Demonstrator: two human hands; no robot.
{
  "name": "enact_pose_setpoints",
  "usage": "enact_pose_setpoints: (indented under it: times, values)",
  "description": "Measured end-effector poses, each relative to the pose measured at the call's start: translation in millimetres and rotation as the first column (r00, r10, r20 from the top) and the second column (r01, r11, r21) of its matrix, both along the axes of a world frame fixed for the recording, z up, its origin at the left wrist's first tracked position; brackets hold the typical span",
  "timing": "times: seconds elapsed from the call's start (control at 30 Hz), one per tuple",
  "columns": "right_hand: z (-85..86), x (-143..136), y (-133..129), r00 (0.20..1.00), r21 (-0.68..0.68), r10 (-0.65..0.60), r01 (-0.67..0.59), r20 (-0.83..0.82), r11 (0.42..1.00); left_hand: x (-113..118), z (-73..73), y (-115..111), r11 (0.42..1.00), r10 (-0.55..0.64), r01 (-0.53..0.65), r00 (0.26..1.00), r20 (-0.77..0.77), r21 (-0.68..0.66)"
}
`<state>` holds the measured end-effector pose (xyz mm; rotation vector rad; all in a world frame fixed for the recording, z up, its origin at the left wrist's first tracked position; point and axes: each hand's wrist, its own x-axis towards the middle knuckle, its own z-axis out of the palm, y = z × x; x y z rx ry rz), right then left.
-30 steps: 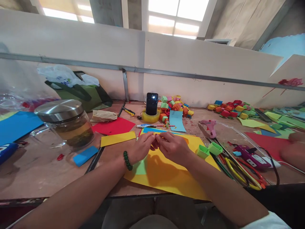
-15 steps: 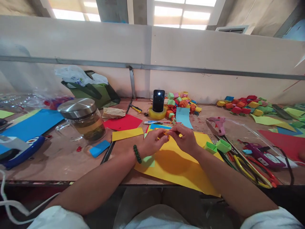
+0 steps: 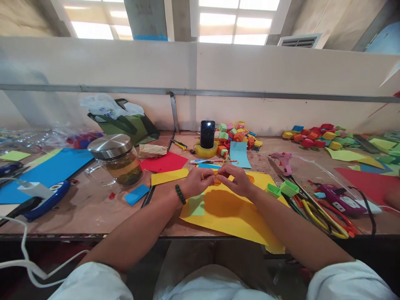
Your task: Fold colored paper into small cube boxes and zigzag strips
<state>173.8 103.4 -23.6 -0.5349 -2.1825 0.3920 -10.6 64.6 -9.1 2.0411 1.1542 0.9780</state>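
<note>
My left hand [image 3: 197,182] and my right hand [image 3: 235,180] meet above a large yellow sheet [image 3: 231,212]. Between their fingertips is a small orange paper piece [image 3: 217,180], mostly hidden by the fingers. Both hands are closed in a pinch on it. A pale green square [image 3: 196,205] lies on the yellow sheet beneath my left wrist. Two open green paper boxes [image 3: 289,188] sit near my right forearm. A yellow strip [image 3: 168,176] lies left of my left hand.
A glass jar mug [image 3: 120,160] stands at the left, near a blue paper piece [image 3: 136,194]. Behind the hands, a phone [image 3: 207,134] leans on a tape roll [image 3: 206,151] beside piled paper cubes [image 3: 239,135]. A pink glue gun [image 3: 283,161] and purple device [image 3: 340,200] lie right.
The view has shifted slightly. My right hand's fingers have moved a little over the orange piece, which shows less between the fingertips.
</note>
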Motion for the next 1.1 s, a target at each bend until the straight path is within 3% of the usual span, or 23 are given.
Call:
enact_pose_setpoints:
  times: [0.13, 0.2, 0.33, 0.43, 0.5, 0.57, 0.7, 0.9, 1.0, 1.1]
  values:
    - [-1.5, -2.7, -0.3, 0.997, 0.102, -0.075, 0.077, -0.029, 0.992, 0.1, -2.5, -0.6, 0.998, -0.001, 0.008, 0.995, -0.096, 0.067]
    - [-3.9, -3.9, 1.4, 0.994, 0.085, -0.105, 0.108, -0.036, 0.991, 0.6, -0.9, -1.0, 0.996, 0.034, -0.024, 0.993, -0.113, 0.090]
    - [-4.3, -6.6, -1.1, 0.991, -0.026, -0.121, 0.120, -0.064, 0.992, -5.6, 15.9, 0.4, 0.936, 0.333, -0.314, 0.937, -0.108, 0.160]
    - [1.4, -12.5, -16.7, 1.000, 0.027, -0.011, 0.011, -0.024, 1.000, -21.1, 34.9, 4.9, 0.872, 0.478, -0.455, 0.871, -0.113, 0.181]
    - [5.9, -19.0, -31.9, 0.984, 0.093, 0.133, -0.144, 0.116, 0.985, -33.3, 44.7, 7.9, 0.829, 0.555, -0.526, 0.815, -0.163, 0.193]
    - [8.7, -25.8, -46.4, 0.919, 0.105, 0.242, -0.287, 0.310, 0.952, -43.6, 49.4, 8.9, 0.805, 0.594, -0.562, 0.764, -0.251, 0.191]
    - [4.7, -33.1, -63.4, 0.788, 0.087, 0.247, -0.355, 0.564, 0.931, -55.2, 43.5, 0.9, 0.809, 0.560, -0.574, 0.690, -0.459, 0.126]
    - [-5.7, -28.2, -64.4, 0.816, 0.060, 0.349, -0.421, 0.461, 0.905, -73.8, 26.8, -17.6, 0.852, 0.381, -0.523, 0.639, -0.668, -0.015]
    - [3.8, -24.9, -63.9, 0.815, 0.007, 0.355, -0.403, 0.458, 0.915, -92.9, 24.7, -12.4, 0.855, 0.325, -0.515, 0.617, -0.717, -0.056]
    - [23.3, -19.8, -69.7, 0.814, 0.058, 0.267, -0.344, 0.516, 0.937, -111.6, 21.3, -0.3, 0.849, 0.326, -0.525, 0.600, -0.731, -0.052]
